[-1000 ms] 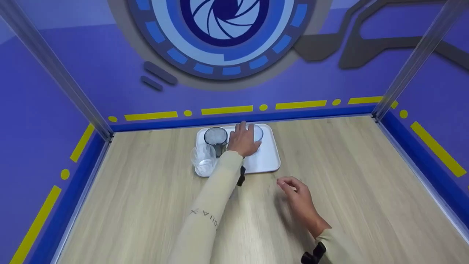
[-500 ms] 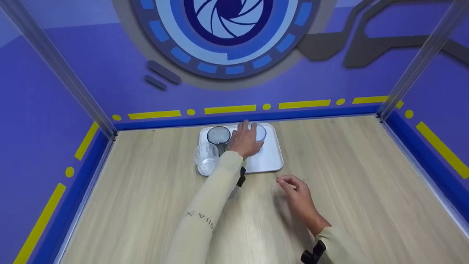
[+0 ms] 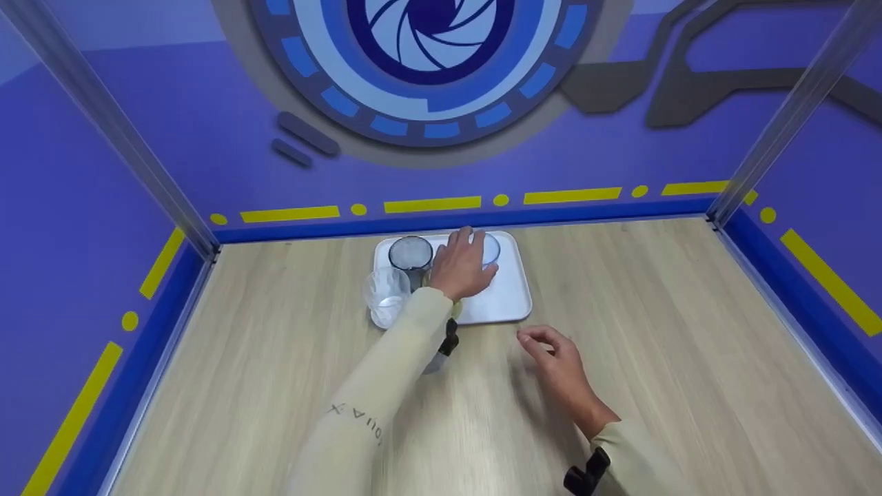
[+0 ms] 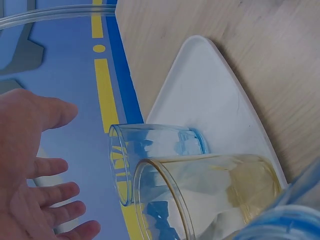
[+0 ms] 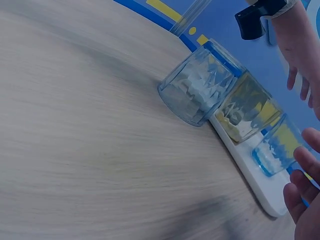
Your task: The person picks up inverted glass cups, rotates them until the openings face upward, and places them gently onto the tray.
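Observation:
My left hand (image 3: pixel 460 267) hovers over the white tray (image 3: pixel 508 300), above an amber-tinted glass (image 4: pixel 255 187) and near a pale blue glass (image 3: pixel 490 249). In the left wrist view its fingers (image 4: pixel 57 195) are spread and hold nothing, apart from the rims. A dark grey glass (image 3: pixel 411 253) and a clear ribbed glass (image 3: pixel 387 297) stand on the tray's left side. Another bluish glass (image 5: pixel 197 87) stands on the table before the tray, mostly hidden by my left forearm in the head view. My right hand (image 3: pixel 561 365), loosely curled and holding nothing, hovers over the table.
The wood-grain table (image 3: pixel 654 331) is enclosed by purple-blue printed panels (image 3: pixel 537 162) at the back and sides. Metal posts (image 3: pixel 778 114) stand at the back corners. The tray lies close to the back panel.
The left hand stays over the tray, while its forearm has shifted slightly left, revealing more of the glass beneath it. The right hand has hardly moved. The head view has shifted a little.

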Action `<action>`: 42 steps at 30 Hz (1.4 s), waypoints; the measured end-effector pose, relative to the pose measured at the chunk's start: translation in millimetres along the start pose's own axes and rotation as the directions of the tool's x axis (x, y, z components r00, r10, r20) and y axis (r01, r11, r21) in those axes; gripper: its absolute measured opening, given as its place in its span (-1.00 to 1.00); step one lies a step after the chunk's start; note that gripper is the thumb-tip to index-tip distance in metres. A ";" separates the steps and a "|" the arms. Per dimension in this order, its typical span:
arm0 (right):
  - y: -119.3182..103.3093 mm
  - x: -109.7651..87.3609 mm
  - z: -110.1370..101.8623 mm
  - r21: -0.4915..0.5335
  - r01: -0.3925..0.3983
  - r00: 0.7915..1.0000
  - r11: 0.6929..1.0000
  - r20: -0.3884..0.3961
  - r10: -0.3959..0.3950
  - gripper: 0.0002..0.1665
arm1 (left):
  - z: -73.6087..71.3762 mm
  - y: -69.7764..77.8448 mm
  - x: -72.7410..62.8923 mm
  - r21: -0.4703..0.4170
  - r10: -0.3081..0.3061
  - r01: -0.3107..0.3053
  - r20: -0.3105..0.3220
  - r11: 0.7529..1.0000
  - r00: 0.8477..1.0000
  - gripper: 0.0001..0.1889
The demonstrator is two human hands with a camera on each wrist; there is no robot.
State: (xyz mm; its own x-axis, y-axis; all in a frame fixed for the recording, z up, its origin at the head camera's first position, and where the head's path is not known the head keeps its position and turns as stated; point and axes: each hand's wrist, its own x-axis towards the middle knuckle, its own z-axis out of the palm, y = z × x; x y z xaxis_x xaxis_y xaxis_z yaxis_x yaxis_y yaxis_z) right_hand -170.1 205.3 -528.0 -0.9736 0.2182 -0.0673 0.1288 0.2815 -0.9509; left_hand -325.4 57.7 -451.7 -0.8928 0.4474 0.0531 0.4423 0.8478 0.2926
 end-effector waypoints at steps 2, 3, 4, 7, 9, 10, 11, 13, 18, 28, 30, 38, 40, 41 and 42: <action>0.2 0.8 0.5 -0.005 0.000 1.000 1.000 0.008 0.000 -0.70 | -1.5 -0.4 -3.4 0.006 0.008 -0.008 0.003 1.000 1.000 -0.32; 0.6 1.3 0.6 -0.003 0.002 1.000 1.000 0.012 -0.002 -0.70 | -2.1 -0.6 -5.3 0.008 0.009 -0.009 0.004 1.000 1.000 -0.32; 0.7 1.6 0.6 -0.003 0.003 1.000 1.000 0.015 -0.003 -0.71 | -2.7 -0.9 -7.0 0.010 0.010 -0.010 0.004 1.000 1.000 -0.31; 2.0 2.1 -0.2 -0.004 0.005 1.000 1.000 0.019 -0.005 -0.72 | -3.8 -1.5 -11.1 0.014 0.011 -0.011 0.006 1.000 1.000 -0.31; 2.7 2.7 -0.8 -0.004 0.007 1.000 1.000 0.019 -0.006 -0.73 | -4.2 -1.9 -12.8 0.014 0.013 -0.013 0.005 1.000 1.000 -0.31; 2.8 3.0 -1.0 -0.004 0.006 1.000 1.000 0.018 -0.006 -0.73 | -4.6 -1.9 -13.5 0.014 0.015 -0.015 0.004 1.000 1.000 -0.31; 2.8 3.5 -1.1 -0.005 0.004 1.000 1.000 0.017 -0.004 -0.74 | -5.1 -1.9 -14.3 0.014 0.017 -0.017 0.004 1.000 1.000 -0.32; 2.1 4.3 -0.8 -0.002 0.008 1.000 1.000 0.017 -0.008 -0.75 | -6.3 -2.1 -16.3 0.011 0.020 -0.020 0.004 1.000 1.000 -0.32; -0.7 5.6 2.1 0.012 0.020 1.000 1.000 0.018 -0.020 -0.75 | -9.7 -4.5 -22.9 0.022 0.034 -0.034 0.001 0.999 0.999 -0.32; -4.4 5.2 10.1 0.002 0.033 0.999 0.999 0.014 -0.033 -0.74 | -13.4 -18.4 -38.0 0.047 0.016 -0.016 -0.002 0.999 1.000 -0.31; -4.4 5.5 11.5 0.000 0.033 0.999 0.999 0.016 -0.033 -0.74 | -14.0 -20.4 -41.2 0.047 0.019 -0.018 -0.005 0.999 1.000 -0.31; -4.9 6.1 14.0 0.023 0.046 0.999 0.999 0.016 -0.046 -0.75 | -14.2 -21.9 -50.7 0.058 0.030 -0.030 -0.010 0.998 0.999 -0.31; -4.0 6.6 14.7 0.022 0.043 0.999 0.999 0.016 -0.044 -0.76 | -13.2 -22.1 -53.0 0.059 0.031 -0.030 -0.015 0.998 0.999 -0.31; -3.6 6.8 15.2 0.020 0.043 0.999 0.999 0.017 -0.043 -0.76 | -12.4 -22.3 -54.0 0.062 0.031 -0.030 -0.020 0.998 0.999 -0.31; -3.0 7.5 15.8 0.019 0.043 0.999 0.999 0.019 -0.043 -0.76 | -11.5 -22.7 -55.1 0.065 0.031 -0.029 -0.025 0.997 0.999 -0.32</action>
State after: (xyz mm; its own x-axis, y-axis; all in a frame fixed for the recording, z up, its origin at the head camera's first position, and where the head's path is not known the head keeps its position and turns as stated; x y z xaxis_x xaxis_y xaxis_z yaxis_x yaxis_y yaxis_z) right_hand -180.7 191.4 -530.4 -0.9816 0.1885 -0.0317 0.0833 0.2724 -0.9586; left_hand -287.2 10.5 -450.3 -0.8807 0.4658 0.0858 0.4724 0.8512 0.2287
